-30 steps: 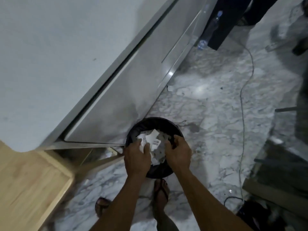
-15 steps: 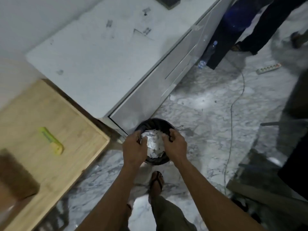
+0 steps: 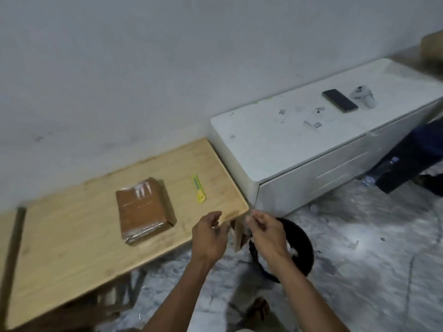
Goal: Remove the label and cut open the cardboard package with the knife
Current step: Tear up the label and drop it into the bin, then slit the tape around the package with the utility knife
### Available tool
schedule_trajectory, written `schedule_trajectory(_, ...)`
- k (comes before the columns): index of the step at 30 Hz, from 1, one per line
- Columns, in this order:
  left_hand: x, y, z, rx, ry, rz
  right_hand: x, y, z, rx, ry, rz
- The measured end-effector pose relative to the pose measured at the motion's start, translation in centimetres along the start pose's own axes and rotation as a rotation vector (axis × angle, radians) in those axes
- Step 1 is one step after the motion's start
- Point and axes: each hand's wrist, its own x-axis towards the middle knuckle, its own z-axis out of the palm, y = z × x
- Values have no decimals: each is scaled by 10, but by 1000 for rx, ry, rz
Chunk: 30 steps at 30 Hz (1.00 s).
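While both hands hover in the air by the near right corner of the wooden table (image 3: 72, 236), neither holds anything; the left hand (image 3: 209, 236) has its fingers loosely curled with the thumb raised, and the right hand (image 3: 267, 233) likewise has relaxed, bent fingers, though motion blur softens the fingertips of both; the two hands are close together but apart. The cardboard package (image 3: 142, 210), brown and wrapped in glossy tape, lies flat on the table towards its middle, well to the left of the hands; pale scraps show near its far edge; the knife (image 3: 199, 191), a yellow utility cutter, lies on the table just right of the package, apart from it, and beyond the left hand. Under the right hand a black bin (image 3: 302, 248) stands on the marbled floor (image 3: 359, 259), with a bit of white showing inside it. Beside the table's right end stands a white cabinet (image 3: 299, 149); on its top lie a dark phone (image 3: 339, 100) and a small white object (image 3: 363, 95).
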Motion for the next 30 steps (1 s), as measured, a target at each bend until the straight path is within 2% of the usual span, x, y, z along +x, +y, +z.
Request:
schedule_trajectory(6,-30,-63,-68,-63,171,-84,-31,-13,64,-164,-189,-149)
schedule_trajectory(10,-49,-111,-94,-83,237,-186,-47,-4,105,-279,-331,-153)
schedule_trajectory(14,-52,-141,-111,-78,293,-266,-47,-1,136,-357,-398,-152)
schedule_trajectory(21,5,-160,-129,-12,406,-278,18,-27,189,-450,-285,-275)
schedule_trajectory(24,47,-169,-134,54,401,-309,61,-35,209,-502,-266,-311)
schedule_trajectory(30,112,-184,-130,118,314,-404,133,-28,226,-587,-113,-196)
